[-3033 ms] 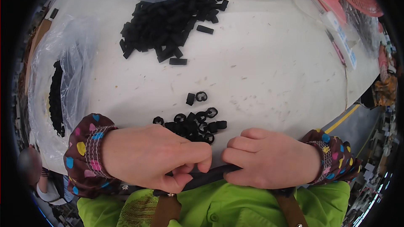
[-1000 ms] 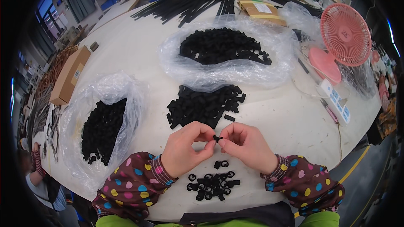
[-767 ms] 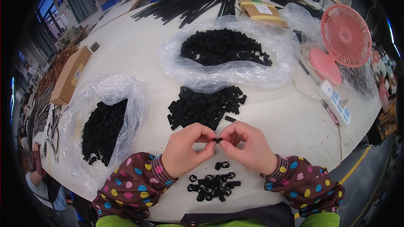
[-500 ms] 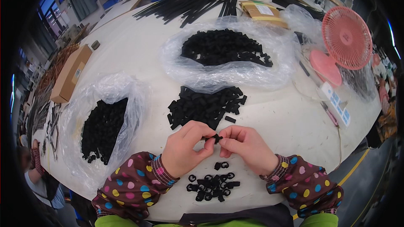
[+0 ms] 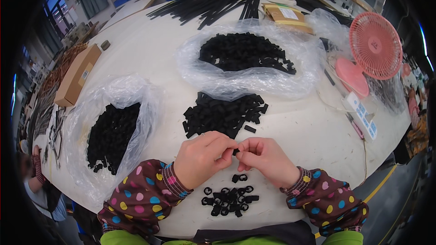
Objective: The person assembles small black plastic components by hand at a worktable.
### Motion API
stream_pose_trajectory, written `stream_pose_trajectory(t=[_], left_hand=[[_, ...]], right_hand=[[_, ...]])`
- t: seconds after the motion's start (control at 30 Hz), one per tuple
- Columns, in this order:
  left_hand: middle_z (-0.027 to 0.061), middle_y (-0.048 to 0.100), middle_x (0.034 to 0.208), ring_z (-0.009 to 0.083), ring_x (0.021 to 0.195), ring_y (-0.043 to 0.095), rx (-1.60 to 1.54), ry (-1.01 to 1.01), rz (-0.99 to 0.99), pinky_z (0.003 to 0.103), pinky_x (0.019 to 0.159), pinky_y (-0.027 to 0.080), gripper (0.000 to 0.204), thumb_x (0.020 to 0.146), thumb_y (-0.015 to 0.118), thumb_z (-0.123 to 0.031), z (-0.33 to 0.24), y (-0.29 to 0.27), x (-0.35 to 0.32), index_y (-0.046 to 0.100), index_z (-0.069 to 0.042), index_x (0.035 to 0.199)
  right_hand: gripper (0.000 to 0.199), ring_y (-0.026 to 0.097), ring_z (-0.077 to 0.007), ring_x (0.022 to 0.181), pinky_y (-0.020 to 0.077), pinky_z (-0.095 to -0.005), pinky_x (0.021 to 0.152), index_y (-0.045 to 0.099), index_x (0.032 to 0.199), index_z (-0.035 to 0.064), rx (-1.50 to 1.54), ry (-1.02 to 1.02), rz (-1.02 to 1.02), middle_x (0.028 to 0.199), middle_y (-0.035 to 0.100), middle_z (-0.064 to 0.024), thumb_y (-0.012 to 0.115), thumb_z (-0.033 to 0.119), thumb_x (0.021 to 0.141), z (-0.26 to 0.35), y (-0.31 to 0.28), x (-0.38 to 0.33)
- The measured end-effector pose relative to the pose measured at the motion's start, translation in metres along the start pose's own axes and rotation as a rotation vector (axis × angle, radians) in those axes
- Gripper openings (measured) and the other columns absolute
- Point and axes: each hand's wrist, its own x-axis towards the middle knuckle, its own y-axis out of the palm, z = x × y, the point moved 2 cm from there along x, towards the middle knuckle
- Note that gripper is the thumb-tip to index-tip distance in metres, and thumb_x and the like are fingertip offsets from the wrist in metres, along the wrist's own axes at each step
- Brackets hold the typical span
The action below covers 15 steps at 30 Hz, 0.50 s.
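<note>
A small black piece (image 5: pixel 235 152) is pinched between the fingertips of my left hand (image 5: pixel 200 159) and my right hand (image 5: pixel 271 161), which meet over the white table. Most of it is covered by the fingers, so its exact kind is hidden. Just beyond the hands lies a loose pile of short black strip pieces (image 5: pixel 218 113), with one lone piece (image 5: pixel 250 129) at its right. Nearer me, below the hands, is a small cluster of black loops and curled pieces (image 5: pixel 225 202). Two more of these (image 5: pixel 239 178) sit slightly above the cluster.
Clear plastic bags (image 5: pixel 304 79) (image 5: pixel 147 120) hold more black pieces behind and left. A cardboard box (image 5: pixel 77 77) stands far left. Long black strips (image 5: pixel 209 7) lie at the back. Right are a pink fan (image 5: pixel 374 45), a white power strip (image 5: pixel 362 115) and pink-handled snips (image 5: pixel 355 127).
My fingertips have closed further over the black piece, so less of it shows. Both hands stay in nearly the same place; the view has shifted slightly.
</note>
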Motion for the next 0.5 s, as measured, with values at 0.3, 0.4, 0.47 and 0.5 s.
stream_pose_trajectory(t=[0.3, 0.4, 0.47, 0.5], left_hand=[[0.0056, 0.055, 0.084, 0.0174, 0.075, 0.059, -0.318, -0.250, 0.237, 0.026, 0.060, 0.050, 0.013, 0.073, 0.063, -0.005, 0.0104, -0.0020, 0.0001, 0.060, -0.006, 0.085], [0.0066, 0.053, 0.085, 0.0160, 0.076, 0.058, -0.382, -0.308, 0.317, 0.026, 0.063, 0.050, 0.012, 0.075, 0.062, -0.005, 0.0090, -0.0044, 0.0008, 0.059, -0.005, 0.087], [0.0067, 0.052, 0.085, 0.0152, 0.076, 0.057, -0.394, -0.337, 0.369, 0.025, 0.065, 0.050, 0.011, 0.076, 0.061, -0.006, 0.0087, -0.0071, 0.0027, 0.059, -0.005, 0.087], [0.0058, 0.052, 0.086, 0.0131, 0.075, 0.056, -0.471, -0.388, 0.456, 0.024, 0.065, 0.049, 0.010, 0.078, 0.061, -0.006, 0.0094, -0.0071, 0.0031, 0.059, -0.004, 0.088]], right_hand=[[0.010, 0.051, -0.0025, 0.065, 0.0429, -0.0182, 0.058, 0.058, 0.084, 0.0004, -0.487, -0.217, -0.079, 0.074, 0.057, 0.0018, 0.063, 0.007, 0.078, 0.0041, -0.0035, -0.0002], [0.010, 0.051, -0.0021, 0.065, 0.0429, -0.0181, 0.058, 0.058, 0.084, 0.0002, -0.483, -0.186, -0.047, 0.074, 0.057, 0.0019, 0.063, 0.006, 0.077, 0.0060, -0.0043, -0.0017], [0.010, 0.051, -0.0023, 0.066, 0.0432, -0.0180, 0.059, 0.058, 0.084, 0.0000, -0.468, -0.155, -0.014, 0.074, 0.057, 0.0018, 0.063, 0.005, 0.077, 0.0055, -0.0049, -0.0021], [0.009, 0.050, -0.0031, 0.063, 0.0427, -0.0189, 0.058, 0.059, 0.081, 0.0008, -0.383, -0.125, 0.022, 0.071, 0.057, 0.0020, 0.062, 0.007, 0.075, 0.0043, -0.0045, -0.0027]])
